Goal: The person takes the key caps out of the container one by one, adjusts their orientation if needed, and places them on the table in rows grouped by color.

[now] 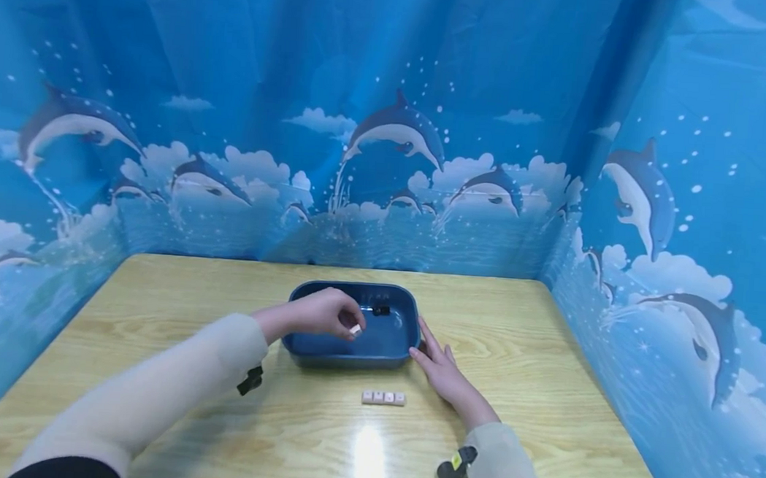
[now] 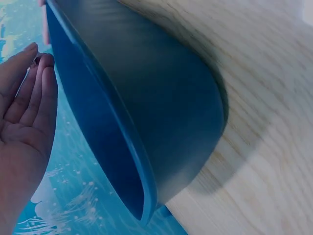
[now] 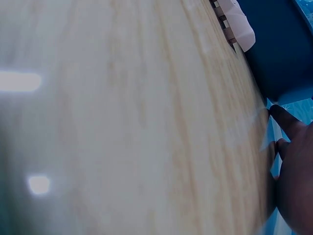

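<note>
My left hand [image 1: 327, 312] is over the blue basin [image 1: 349, 359], pinching a small white keycap [image 1: 355, 330] between thumb and fingertips. In the left wrist view that hand [image 2: 29, 107] is beside the basin's rim [image 2: 105, 93], its fingertips mostly covering the keycap. My right hand [image 1: 442, 368] rests against the basin's right side, fingers spread along the wall; the right wrist view shows a fingertip of this hand [image 3: 296, 166] at the basin's lower corner. Small black pieces [image 1: 381, 309] lie inside the basin toward the back.
A short row of several white keycaps [image 1: 383, 398] lies on the wooden table [image 1: 175, 307], in front of the basin and left of my right forearm. Blue dolphin-print curtains [image 1: 265, 115] hang behind the table and along its sides.
</note>
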Demonstrator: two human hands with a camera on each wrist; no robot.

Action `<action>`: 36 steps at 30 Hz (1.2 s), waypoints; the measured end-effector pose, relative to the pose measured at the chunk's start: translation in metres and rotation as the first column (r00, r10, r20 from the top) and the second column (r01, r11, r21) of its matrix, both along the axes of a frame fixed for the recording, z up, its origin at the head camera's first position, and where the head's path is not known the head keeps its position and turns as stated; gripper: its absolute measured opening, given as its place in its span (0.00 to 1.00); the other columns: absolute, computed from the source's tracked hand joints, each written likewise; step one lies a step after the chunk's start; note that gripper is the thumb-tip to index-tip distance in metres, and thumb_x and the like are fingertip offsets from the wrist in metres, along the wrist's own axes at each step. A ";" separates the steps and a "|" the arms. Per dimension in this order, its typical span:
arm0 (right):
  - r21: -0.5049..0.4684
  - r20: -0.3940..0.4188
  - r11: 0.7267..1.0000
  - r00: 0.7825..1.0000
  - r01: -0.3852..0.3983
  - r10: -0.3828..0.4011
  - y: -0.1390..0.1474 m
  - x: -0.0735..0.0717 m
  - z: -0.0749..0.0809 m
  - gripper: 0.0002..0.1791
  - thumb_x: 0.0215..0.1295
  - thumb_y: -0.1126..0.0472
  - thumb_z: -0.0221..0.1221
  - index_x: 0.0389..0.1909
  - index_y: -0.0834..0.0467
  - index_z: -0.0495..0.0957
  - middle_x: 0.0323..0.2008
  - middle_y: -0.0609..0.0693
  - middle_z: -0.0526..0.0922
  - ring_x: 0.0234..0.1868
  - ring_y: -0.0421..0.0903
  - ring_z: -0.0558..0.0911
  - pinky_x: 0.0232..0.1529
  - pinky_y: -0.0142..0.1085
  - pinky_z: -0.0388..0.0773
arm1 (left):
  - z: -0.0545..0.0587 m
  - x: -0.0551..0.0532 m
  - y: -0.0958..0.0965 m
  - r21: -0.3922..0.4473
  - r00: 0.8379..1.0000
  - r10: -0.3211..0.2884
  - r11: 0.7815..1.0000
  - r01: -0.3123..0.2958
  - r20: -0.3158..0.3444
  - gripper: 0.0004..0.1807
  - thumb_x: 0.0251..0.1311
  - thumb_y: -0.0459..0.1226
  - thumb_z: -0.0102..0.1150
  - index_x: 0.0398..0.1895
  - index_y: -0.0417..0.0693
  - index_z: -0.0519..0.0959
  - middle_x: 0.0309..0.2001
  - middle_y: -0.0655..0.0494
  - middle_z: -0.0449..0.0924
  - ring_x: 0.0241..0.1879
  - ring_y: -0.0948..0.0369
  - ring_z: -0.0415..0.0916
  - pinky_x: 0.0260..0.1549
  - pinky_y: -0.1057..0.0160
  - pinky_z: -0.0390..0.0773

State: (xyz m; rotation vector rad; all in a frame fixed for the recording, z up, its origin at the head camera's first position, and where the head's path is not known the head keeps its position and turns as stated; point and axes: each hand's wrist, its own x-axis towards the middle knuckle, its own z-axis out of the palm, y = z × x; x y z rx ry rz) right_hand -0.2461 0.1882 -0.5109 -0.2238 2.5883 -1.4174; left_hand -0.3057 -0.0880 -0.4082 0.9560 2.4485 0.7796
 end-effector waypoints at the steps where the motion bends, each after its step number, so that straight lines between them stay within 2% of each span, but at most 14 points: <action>1: -0.001 -0.001 1.000 1.000 -0.001 0.001 0.000 0.000 0.000 0.36 0.76 0.46 0.46 0.78 0.42 0.41 0.68 0.59 0.64 0.71 0.56 0.59 0.67 0.53 0.18 | 0.001 0.002 -0.001 0.017 1.000 0.008 1.000 -0.008 0.011 0.09 0.58 0.34 0.68 0.42 0.51 0.85 0.37 0.66 0.81 0.38 0.68 0.78 0.38 0.66 0.79; 5: -0.004 -0.002 1.000 1.000 -0.003 0.003 0.000 0.000 -0.001 0.36 0.76 0.46 0.46 0.78 0.41 0.40 0.68 0.60 0.64 0.71 0.56 0.60 0.67 0.53 0.18 | 0.003 0.011 -0.002 0.086 0.998 0.028 0.996 -0.033 0.058 0.08 0.56 0.36 0.70 0.40 0.54 0.84 0.36 0.64 0.81 0.38 0.66 0.79 0.37 0.65 0.80; 10: -0.010 0.008 1.000 1.000 0.003 -0.002 0.000 0.001 -0.001 0.36 0.76 0.46 0.46 0.78 0.41 0.40 0.68 0.60 0.64 0.71 0.56 0.59 0.67 0.53 0.18 | 0.003 0.024 -0.002 0.169 0.993 0.023 0.985 -0.042 0.115 0.08 0.56 0.33 0.70 0.38 0.50 0.83 0.36 0.61 0.81 0.37 0.63 0.79 0.37 0.64 0.80; 18: -0.011 0.013 1.000 1.000 0.008 -0.008 -0.001 0.002 0.001 0.36 0.76 0.46 0.45 0.78 0.41 0.40 0.69 0.60 0.64 0.72 0.57 0.57 0.67 0.54 0.17 | -0.005 0.045 -0.005 0.198 0.988 0.010 0.979 -0.041 0.154 0.11 0.61 0.36 0.65 0.46 0.44 0.83 0.38 0.63 0.82 0.40 0.64 0.79 0.41 0.64 0.79; 23: -0.009 0.013 1.000 1.000 0.002 -0.002 -0.001 0.002 0.001 0.36 0.77 0.47 0.45 0.78 0.41 0.40 0.69 0.60 0.63 0.71 0.56 0.59 0.67 0.54 0.18 | -0.013 0.054 -0.007 0.200 0.990 0.002 0.979 -0.031 0.142 0.11 0.63 0.36 0.63 0.47 0.44 0.83 0.37 0.63 0.81 0.39 0.64 0.78 0.41 0.63 0.79; 28: -0.002 0.008 1.000 1.000 -0.005 0.005 -0.001 0.002 0.001 0.36 0.77 0.47 0.45 0.78 0.41 0.40 0.69 0.60 0.63 0.71 0.57 0.59 0.67 0.54 0.18 | -0.024 0.063 -0.007 0.212 0.991 0.032 0.975 -0.060 0.134 0.10 0.57 0.30 0.65 0.42 0.44 0.83 0.34 0.62 0.81 0.36 0.64 0.79 0.37 0.65 0.79; 32: 0.005 -0.006 1.000 1.000 -0.005 0.005 -0.001 0.001 0.001 0.36 0.77 0.47 0.45 0.78 0.41 0.40 0.68 0.60 0.64 0.71 0.56 0.60 0.68 0.53 0.18 | -0.031 0.070 -0.003 0.181 0.992 0.076 0.979 -0.094 0.102 0.09 0.53 0.28 0.65 0.38 0.46 0.84 0.32 0.62 0.82 0.33 0.66 0.78 0.35 0.67 0.79; 36: 0.006 -0.005 1.000 1.000 -0.008 0.008 -0.001 0.001 0.002 0.35 0.77 0.47 0.45 0.78 0.40 0.39 0.69 0.59 0.64 0.71 0.55 0.60 0.68 0.52 0.18 | -0.037 0.078 0.001 0.135 0.993 0.100 0.985 -0.107 0.060 0.08 0.54 0.31 0.67 0.38 0.46 0.85 0.31 0.65 0.82 0.32 0.68 0.78 0.34 0.68 0.79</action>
